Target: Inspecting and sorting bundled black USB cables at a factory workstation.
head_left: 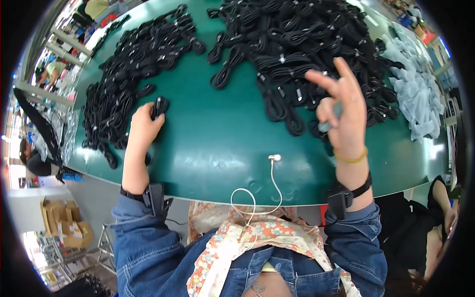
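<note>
My left hand is closed round one end of a coiled black cable bundle, at the right edge of the left pile of black cable bundles. My right hand is raised in front of the large right pile of black cable bundles, palm partly turned up. Its index finger and thumb or second finger stretch out, slightly blurred, while the other fingers curl over a small grey-blue thing. What that thing is, I cannot make out.
The piles lie on a green tabletop. A white earphone rests near the front edge, its wire running to my floral apron. Crumpled pale-blue plastic bags cover the right end. Another person's arm shows at lower right.
</note>
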A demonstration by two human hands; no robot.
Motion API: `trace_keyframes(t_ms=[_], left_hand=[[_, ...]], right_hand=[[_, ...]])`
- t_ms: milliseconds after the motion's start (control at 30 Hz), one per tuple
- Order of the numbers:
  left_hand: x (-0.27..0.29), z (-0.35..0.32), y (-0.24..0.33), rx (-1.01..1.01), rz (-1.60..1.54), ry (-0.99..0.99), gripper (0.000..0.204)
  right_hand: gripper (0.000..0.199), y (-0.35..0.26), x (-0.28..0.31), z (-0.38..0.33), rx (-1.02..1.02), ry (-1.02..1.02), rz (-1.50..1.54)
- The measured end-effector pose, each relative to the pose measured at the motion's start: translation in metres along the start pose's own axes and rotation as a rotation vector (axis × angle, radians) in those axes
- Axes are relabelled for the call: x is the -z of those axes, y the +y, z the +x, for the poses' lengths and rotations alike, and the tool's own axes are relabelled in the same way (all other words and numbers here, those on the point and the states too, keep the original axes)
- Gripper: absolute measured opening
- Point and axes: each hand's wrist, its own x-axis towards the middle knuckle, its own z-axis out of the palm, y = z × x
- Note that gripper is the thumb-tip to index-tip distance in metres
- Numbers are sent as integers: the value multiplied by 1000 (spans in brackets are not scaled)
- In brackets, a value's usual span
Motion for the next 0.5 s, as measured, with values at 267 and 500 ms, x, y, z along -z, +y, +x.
trace_keyframes(t_ms=[267,500], left_hand=[[31,-30,110,-335,-1104,-4,39],[-2,-47,162,-287,-1911,-318,52]], right_hand=[[47,26,-11,-25,-23,-365,-322],[58,25,-16,-32,133,-385,-210]])
